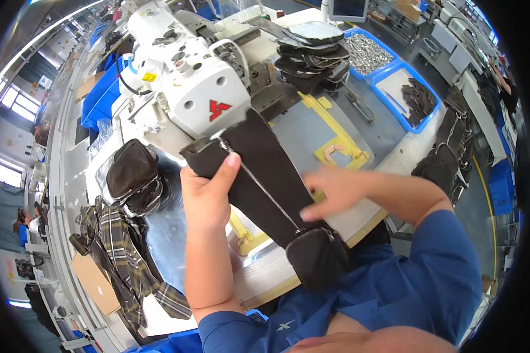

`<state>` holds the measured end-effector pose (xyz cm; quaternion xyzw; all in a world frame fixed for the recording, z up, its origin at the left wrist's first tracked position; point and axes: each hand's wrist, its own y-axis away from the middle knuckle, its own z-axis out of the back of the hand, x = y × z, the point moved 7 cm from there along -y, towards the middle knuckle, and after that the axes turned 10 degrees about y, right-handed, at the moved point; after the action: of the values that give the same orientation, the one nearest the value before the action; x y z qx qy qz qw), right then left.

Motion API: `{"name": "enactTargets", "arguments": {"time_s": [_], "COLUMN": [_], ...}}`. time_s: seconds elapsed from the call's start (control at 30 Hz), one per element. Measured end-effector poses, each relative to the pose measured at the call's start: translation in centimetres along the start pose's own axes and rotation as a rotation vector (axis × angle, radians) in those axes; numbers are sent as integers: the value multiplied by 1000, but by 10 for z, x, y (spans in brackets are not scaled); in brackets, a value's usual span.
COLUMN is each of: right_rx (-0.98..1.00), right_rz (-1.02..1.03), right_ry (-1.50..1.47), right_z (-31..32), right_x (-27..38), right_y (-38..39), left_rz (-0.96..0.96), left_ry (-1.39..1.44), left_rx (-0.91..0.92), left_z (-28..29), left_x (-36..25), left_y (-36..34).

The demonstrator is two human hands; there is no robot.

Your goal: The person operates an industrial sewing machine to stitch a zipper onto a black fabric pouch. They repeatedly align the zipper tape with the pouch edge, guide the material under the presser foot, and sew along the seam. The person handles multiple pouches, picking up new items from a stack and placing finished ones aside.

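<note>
A long black fabric piece with a pale zipper line down its length is held up in front of me. At its lower end, near my body, hangs a rounded black pouch. My left hand grips the piece's upper left edge, thumb on top beside the zipper end. My right hand, slightly blurred, is at the right edge of the piece with thumb and fingers apart; whether it touches the cloth I cannot tell. Just beyond stands a white sewing machine, its head partly behind the fabric.
Yellow-taped template plates lie on the table. Stacked black pouches stand at the back, near blue trays of metal parts and dark pieces. To the left are a black pouch and plaid cloth. Dark strips hang at right.
</note>
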<state>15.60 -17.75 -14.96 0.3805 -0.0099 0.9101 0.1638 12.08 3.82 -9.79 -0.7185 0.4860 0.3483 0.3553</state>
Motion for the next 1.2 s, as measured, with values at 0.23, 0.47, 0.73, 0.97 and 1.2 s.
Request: {"name": "enactTargets", "arguments": {"time_s": [0.23, 0.47, 0.73, 0.97, 1.2], "right_rx": [-510, -720, -668, -227, -242], "right_rz": [195, 292, 352, 141, 32], "right_ry": [-589, -511, -359, -551, -324], "right_z": [88, 81, 100, 107, 109], "right_x": [30, 31, 26, 36, 35], "right_y": [-60, -51, -40, -22, -19], "left_rz": [-132, -139, -114, -295, -357], "left_ry": [-360, -168, -221, -702, -933], "left_rx": [-6, 36, 0, 225, 240], "left_z": [-18, -29, -34, -39, -49], "left_x": [-9, 0, 8, 4, 16], "left_y": [10, 11, 12, 30, 38]}}
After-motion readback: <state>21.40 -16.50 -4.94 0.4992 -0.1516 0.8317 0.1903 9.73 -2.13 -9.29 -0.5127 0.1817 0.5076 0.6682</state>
